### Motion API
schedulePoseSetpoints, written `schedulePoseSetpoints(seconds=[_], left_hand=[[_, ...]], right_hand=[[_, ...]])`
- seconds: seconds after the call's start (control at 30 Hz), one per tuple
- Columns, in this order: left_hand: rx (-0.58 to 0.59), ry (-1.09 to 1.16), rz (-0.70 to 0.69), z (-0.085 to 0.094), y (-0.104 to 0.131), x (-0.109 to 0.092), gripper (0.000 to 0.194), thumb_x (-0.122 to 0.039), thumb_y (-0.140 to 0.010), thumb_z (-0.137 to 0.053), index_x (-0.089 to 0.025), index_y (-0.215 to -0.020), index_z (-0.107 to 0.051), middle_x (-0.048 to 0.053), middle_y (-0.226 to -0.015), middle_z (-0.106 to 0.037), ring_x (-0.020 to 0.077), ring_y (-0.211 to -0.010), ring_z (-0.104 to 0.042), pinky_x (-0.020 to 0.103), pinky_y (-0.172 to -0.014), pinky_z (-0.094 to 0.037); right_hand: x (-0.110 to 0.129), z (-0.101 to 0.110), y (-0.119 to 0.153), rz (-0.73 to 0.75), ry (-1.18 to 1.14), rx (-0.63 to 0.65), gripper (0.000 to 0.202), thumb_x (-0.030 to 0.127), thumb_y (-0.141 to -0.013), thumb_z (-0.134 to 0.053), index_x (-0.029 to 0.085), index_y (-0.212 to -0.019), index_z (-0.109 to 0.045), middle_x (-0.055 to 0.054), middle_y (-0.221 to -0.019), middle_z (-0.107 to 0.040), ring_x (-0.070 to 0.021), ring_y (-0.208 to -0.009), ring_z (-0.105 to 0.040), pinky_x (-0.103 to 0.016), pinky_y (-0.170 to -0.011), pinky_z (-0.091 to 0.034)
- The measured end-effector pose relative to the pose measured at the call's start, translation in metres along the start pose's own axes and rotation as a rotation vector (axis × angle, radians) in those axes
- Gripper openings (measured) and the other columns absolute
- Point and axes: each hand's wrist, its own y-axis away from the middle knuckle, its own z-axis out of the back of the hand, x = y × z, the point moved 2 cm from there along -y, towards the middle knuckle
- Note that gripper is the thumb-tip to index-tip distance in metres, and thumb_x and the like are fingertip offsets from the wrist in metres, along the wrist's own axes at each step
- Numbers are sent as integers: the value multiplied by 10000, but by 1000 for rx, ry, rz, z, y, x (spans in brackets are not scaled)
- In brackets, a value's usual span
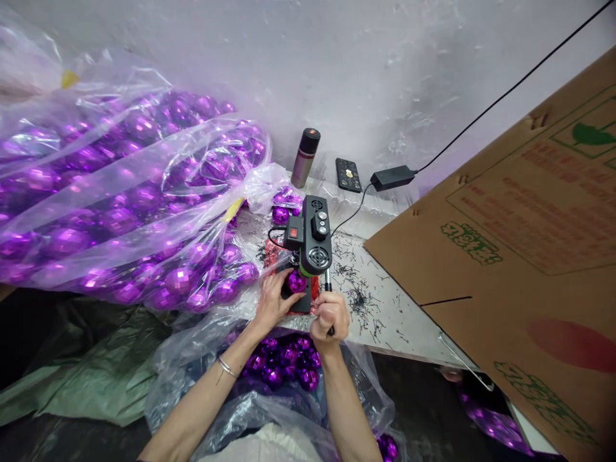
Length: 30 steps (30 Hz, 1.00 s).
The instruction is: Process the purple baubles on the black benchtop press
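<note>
A small black bench drill press (pixel 316 234) stands on the worktable, with a red switch box at its left side. Under its head sits a shiny purple faceted ball (pixel 296 281). My left hand (pixel 275 298) pinches that ball between thumb and fingers on the black base. Wrapped round the black lever handle (pixel 331 330) at the machine's right side is my right hand (pixel 331 316). Red material (pixel 315 287) shows around the base. The contact between machine head and ball is hidden from above.
A big clear bag of purple balls (pixel 144 192) fills the left. More balls (pixel 289 359) lie in an open plastic bag below the table edge. Black pin-like bits (pixel 359 298) litter the tabletop. A bottle (pixel 305 157), phone (pixel 348 174), power adapter (pixel 393 178) and cardboard box (pixel 510 256) stand around.
</note>
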Motion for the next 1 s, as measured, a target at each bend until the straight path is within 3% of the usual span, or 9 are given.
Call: schedulePoseSetpoints(seconds=[0.67,0.83,1.0], left_hand=[[-19,-19,-45,-3,0,1,505,-418,-957,-791,-203,-1390,-644,130,-1285,-771,324,-1199,-723,482,-1068,-549],[-18,-12,-50,-2,-1,2,493,-407,-953,-791,-203,-1379,-648,134,-1292,-772,322,-1191,-731,480,-1064,-555],[-14,5,-51,-2,-2,3,491,-383,-948,-791,-199,-1378,-642,142,-1300,-776,328,-1200,-736,493,-1076,-553]], right_hand=[[-4,-8,8,9,-21,-57,366,251,-1137,-322,247,-801,-468,22,-737,-523,-119,-622,-560,-291,-613,-504],[-8,-9,15,46,4,11,356,275,-1140,-330,253,-810,-461,25,-737,-531,-122,-640,-572,-298,-637,-507],[-12,-11,22,45,21,-13,356,261,-1132,-319,252,-811,-475,25,-738,-547,-129,-634,-546,-324,-662,-498]])
